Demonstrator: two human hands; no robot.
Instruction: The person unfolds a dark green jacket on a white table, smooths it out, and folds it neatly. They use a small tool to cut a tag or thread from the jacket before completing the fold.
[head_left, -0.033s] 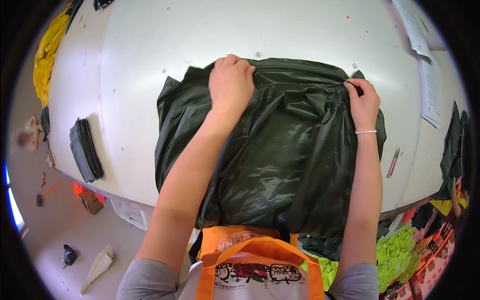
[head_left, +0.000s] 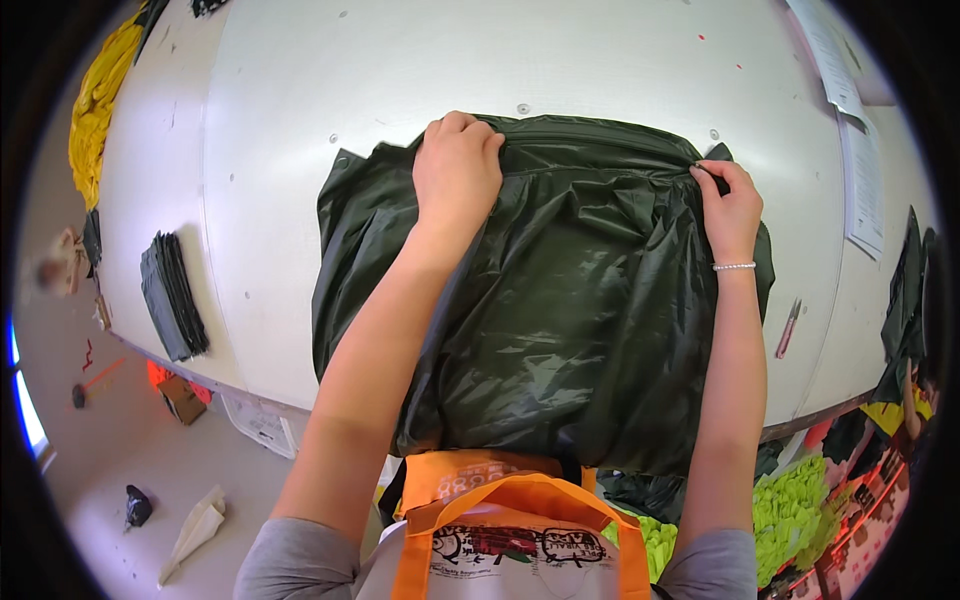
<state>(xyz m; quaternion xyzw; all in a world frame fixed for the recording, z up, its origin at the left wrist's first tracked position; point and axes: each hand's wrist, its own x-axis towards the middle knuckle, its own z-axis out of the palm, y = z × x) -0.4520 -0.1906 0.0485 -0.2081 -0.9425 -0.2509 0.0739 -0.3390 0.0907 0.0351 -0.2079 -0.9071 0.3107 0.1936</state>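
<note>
A dark green, shiny waterproof garment (head_left: 540, 300) lies spread and wrinkled on the white table, its lower part hanging toward me over the near edge. My left hand (head_left: 458, 165) is closed on its far edge, left of the middle, with the fingertips hidden under the knuckles. At the right end of the same edge, my right hand (head_left: 732, 200) pinches the fabric between thumb and fingers. A seam runs between the two hands along that edge. The garment's far left corner lies loose on the table.
Small thread snips (head_left: 788, 328) lie right of the garment. A stack of folded dark pieces (head_left: 172, 297) sits at left. Paper sheets (head_left: 860, 180) line the right side, and yellow fabric (head_left: 98, 110) hangs at far left. Lime-green fabric (head_left: 790, 510) is below the table at right.
My left hand has slid very slightly left along the garment's far edge. The right hand keeps its pinch in the same place.
</note>
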